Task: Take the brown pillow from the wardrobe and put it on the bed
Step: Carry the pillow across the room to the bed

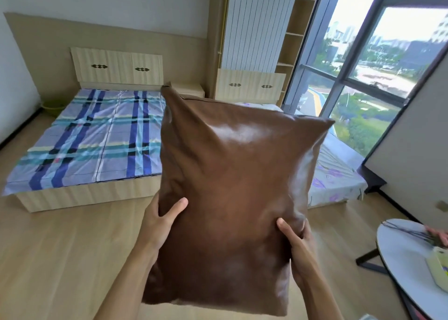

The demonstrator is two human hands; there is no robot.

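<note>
Hands come first in the view: the left hand [162,219] clamps the pillow's left edge, thumb across the front face and fingers hidden behind, while the right hand [296,242] pinches the right edge the same way, thumb on the front. Both grip low on the sides, below the middle.

The pillow [232,174] is brown, glossy and leather-like, held in the air between the hands and well above the floor [60,259]. Its long axis runs away from the person, near end low by the forearms, far end raised and leaning a little left, top corners pointing toward the far wall.

To the right, near the person, the rim of a round table [397,251] enters the view with small items on it; it is clear of the pillow.

Beyond the far end of the pillow lie two beds. The bed [84,135] with the plaid sheet sits ahead and to the left, across a strip of bare floor, so the left hand is on its side. A second bed [339,174] with a pale flowered sheet lies ahead to the right, partly hidden behind the pillow, by the window [363,64]. Which bed is meant I cannot tell; either way the pillow probably travels forward, far end first.
</note>
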